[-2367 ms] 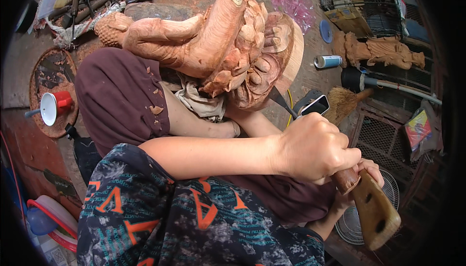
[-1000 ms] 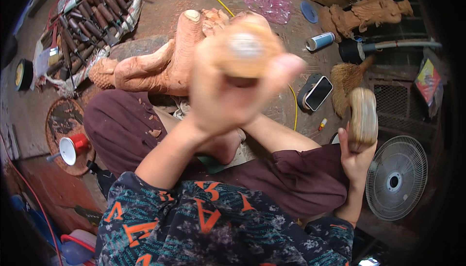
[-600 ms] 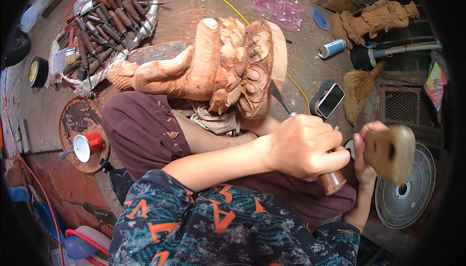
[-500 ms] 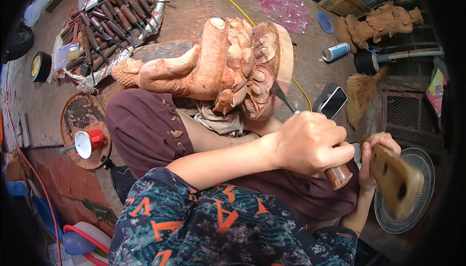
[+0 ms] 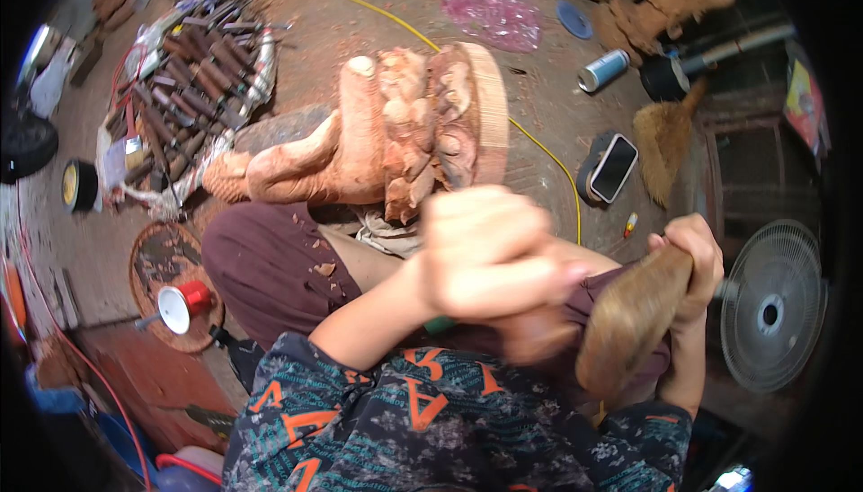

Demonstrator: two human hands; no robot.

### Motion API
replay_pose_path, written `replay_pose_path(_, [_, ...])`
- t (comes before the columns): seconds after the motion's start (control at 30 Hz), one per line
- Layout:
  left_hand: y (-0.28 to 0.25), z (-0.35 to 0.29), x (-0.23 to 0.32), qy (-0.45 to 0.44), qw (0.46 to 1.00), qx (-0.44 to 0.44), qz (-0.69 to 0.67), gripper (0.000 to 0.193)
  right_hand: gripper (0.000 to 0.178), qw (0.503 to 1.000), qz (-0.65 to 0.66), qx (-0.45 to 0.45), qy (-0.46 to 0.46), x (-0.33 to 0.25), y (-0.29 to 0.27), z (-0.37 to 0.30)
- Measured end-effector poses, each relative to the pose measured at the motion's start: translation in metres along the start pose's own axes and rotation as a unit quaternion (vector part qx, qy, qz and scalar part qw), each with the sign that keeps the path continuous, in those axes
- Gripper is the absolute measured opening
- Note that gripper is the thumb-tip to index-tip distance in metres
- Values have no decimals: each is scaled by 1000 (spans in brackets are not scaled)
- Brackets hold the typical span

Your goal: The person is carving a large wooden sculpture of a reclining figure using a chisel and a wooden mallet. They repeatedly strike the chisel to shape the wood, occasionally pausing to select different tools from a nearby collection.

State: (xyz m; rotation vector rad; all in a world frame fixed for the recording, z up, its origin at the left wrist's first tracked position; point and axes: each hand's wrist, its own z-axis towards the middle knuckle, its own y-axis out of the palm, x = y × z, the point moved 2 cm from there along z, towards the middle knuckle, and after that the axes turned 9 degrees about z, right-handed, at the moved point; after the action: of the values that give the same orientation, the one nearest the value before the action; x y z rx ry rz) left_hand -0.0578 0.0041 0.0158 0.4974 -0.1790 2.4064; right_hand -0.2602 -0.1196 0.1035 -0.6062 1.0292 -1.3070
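Observation:
My left hand [image 5: 485,249], blurred by motion, is closed round a chisel. Its brown wooden handle [image 5: 537,335] sticks out below the fist; the blade is hidden from view. On the right, my right hand [image 5: 699,263] grips a wooden mallet [image 5: 629,326], whose worn, blurred head hangs close to the chisel handle. Past my left fist lies a reddish wood carving [image 5: 360,137] on its side, with a smooth bent limb-like form, leafy lumps and a flat pale base [image 5: 490,115]. It rests against my crossed legs, above a pale cloth [image 5: 387,231].
Many carving tools [image 5: 202,70] fill a basket at far left. A red-and-white cup [image 5: 184,306] sits on a round tray [image 5: 148,245]. To the right are a phone [image 5: 615,168], a spray can [image 5: 604,70], a broom [image 5: 663,146] and a fan [image 5: 773,312]. A yellow cord [image 5: 395,20] crosses the floor.
My left hand has moved left and toward me, taking the chisel off the carving's base. The mallet has swung leftward, nearer the chisel handle. The view has shifted slightly.

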Motion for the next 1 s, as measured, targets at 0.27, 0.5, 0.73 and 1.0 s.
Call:
replay_pose_path(0.27, [-33, -25, -16, -111, 958, 32, -262, 30, 31, 994, 0, -82, -71, -31, 19, 7])
replay_pose_path(0.5, [-15, -17, -10, -1, 978, -57, -202, 28, 30, 985, 31, -105, -130, -52, 23, 10])
replay_pose_path(0.73, [-16, -29, -15, 41, 978, -22, -201, 27, 26, 988, 57, -62, -131, -59, 22, 15])
replay_pose_path(1.0, [-23, -40, -20, -91, 968, 36, -229, 22, 21, 989, -91, -45, -105, -71, 19, 20])
